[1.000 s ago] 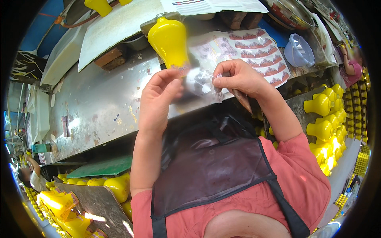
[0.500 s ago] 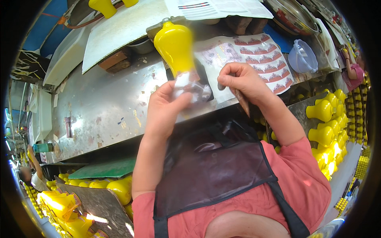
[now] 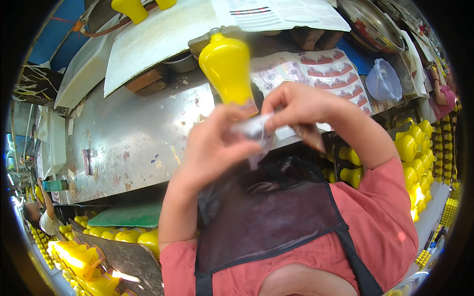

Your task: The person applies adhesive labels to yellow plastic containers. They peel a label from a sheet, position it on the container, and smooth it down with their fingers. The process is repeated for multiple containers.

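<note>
Both hands pinch one small clear plastic film point(image 3: 254, 130) just below the shiny yellow plastic bottle point(image 3: 228, 66); left hand point(image 3: 217, 145) and right hand point(image 3: 296, 106) are squeezed shut on it; the bottle lies on the grey metal bench point(image 3: 133, 138).

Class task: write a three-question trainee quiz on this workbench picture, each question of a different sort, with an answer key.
1. True or false: the yellow bottle lies on the metal bench, beyond the hands.
2. What do the left hand and right hand pinch between them? A) a clear film piece B) a green mat C) a blue bowl
3. Fill in: the sticker sheet lies to the bottle's ____.

Key
1. True.
2. A, both hands grip it together.
3. Right.
</note>
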Demonstrator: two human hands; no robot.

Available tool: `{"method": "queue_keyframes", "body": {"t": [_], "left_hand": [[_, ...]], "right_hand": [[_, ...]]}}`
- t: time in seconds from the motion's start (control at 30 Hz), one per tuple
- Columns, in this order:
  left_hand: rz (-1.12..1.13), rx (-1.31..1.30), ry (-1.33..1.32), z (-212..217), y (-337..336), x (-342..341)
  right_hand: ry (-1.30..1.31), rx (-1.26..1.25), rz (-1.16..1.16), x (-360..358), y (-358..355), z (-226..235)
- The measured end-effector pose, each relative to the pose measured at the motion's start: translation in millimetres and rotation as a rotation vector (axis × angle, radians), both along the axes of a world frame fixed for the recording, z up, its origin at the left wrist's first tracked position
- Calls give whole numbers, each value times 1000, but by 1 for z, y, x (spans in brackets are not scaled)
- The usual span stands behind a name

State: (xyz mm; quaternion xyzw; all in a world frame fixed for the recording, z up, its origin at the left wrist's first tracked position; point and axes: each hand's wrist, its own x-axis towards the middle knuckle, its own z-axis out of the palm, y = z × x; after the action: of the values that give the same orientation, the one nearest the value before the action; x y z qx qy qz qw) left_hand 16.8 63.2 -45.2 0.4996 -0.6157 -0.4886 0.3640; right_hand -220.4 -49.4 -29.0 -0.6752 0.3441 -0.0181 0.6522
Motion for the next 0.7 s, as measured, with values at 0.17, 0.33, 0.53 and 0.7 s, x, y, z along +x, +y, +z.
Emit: {"method": "queue_keyframes", "body": {"t": [0.17, 0.33, 0.53, 0.7], "left_hand": [[464, -32, 183, -27, -38, 5], [583, -158, 25, -52, -65, -5], [501, -81, 483, -57, -77, 7], [535, -114, 291, -60, -98, 7]], "right_hand": [[-125, -179, -359, 2, -50, 28], [-426, -1167, -326, 24, -61, 33], [-161, -1878, 150, 36, -52, -10], [-223, -1943, 250, 25, -52, -36]]}}
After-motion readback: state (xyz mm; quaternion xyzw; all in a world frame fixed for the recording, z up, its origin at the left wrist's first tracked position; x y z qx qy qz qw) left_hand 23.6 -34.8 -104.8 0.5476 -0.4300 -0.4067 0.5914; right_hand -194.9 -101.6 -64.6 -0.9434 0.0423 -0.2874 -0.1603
